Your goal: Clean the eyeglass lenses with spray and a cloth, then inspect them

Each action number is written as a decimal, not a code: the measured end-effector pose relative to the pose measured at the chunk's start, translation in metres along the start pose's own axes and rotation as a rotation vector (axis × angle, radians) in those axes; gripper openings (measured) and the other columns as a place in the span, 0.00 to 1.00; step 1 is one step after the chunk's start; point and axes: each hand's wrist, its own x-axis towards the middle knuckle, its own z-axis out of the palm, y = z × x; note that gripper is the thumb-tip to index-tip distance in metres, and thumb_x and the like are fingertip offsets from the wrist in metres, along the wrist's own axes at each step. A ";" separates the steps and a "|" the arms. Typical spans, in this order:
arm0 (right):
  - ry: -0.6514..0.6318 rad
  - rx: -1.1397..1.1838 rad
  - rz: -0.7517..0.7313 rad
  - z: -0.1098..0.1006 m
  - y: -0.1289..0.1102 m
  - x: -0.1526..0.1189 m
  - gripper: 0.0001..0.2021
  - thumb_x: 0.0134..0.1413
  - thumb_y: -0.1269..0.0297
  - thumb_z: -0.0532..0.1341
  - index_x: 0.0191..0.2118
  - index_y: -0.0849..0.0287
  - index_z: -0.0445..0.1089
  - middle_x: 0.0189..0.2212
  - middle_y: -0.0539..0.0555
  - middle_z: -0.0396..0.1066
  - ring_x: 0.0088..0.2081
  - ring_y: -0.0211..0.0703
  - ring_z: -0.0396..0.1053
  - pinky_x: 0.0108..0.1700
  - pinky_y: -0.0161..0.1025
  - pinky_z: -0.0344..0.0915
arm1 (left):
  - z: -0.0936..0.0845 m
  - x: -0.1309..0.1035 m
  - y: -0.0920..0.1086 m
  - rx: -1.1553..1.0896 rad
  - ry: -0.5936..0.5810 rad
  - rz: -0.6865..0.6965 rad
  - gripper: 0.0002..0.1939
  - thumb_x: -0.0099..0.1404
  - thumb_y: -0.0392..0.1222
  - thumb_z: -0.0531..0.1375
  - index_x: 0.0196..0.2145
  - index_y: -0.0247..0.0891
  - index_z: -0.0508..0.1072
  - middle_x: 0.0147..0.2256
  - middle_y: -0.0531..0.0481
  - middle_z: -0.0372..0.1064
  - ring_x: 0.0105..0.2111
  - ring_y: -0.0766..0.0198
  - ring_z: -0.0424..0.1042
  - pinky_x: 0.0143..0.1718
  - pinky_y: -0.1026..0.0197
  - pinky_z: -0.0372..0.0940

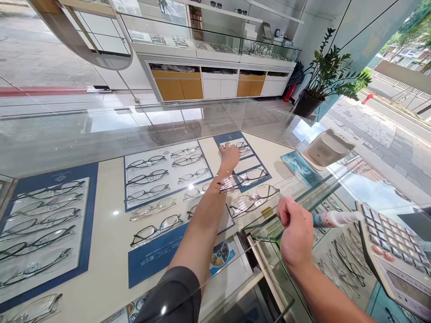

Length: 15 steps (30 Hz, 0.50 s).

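My left hand (230,154) reaches far into the glass display case, its fingers bent over one end of a pair of eyeglasses (242,146). That pair lies at the top of a narrow blue-and-white display board (240,131), and the hand covers part of it. Lower on the same board is a dark-rimmed pair (254,174); large thin-rimmed eyeglasses (240,204) lie just in front. My right hand (294,231) is closed by the case's glass edge; what its fingers hold, if anything, is hidden. Beside it a small white-and-teal bottle (336,219) sticks out; contact is unclear.
More eyeglasses rest on a middle board (205,157) and a left board (92,202). A calculator (393,251) and a beige speaker-like device (328,148) stand on the glass counter at right. Glass panels (215,119) enclose the case. Behind are a potted plant (308,104) and shelves.
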 end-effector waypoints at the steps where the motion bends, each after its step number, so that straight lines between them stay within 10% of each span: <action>1: -0.008 -0.003 0.007 0.000 0.000 0.000 0.27 0.73 0.50 0.57 0.21 0.53 0.52 0.21 0.46 0.47 0.26 0.40 0.47 0.31 0.44 0.46 | 0.000 0.000 0.000 0.006 0.000 -0.002 0.15 0.77 0.39 0.54 0.40 0.39 0.81 0.57 0.37 0.77 0.71 0.38 0.53 0.71 0.31 0.42; 15: -0.009 -0.028 -0.045 0.001 0.002 0.006 0.27 0.72 0.50 0.56 0.20 0.52 0.53 0.20 0.47 0.49 0.25 0.40 0.48 0.31 0.44 0.47 | -0.018 -0.019 0.018 0.018 0.077 -0.007 0.14 0.74 0.32 0.54 0.37 0.36 0.80 0.58 0.35 0.74 0.67 0.41 0.55 0.70 0.32 0.41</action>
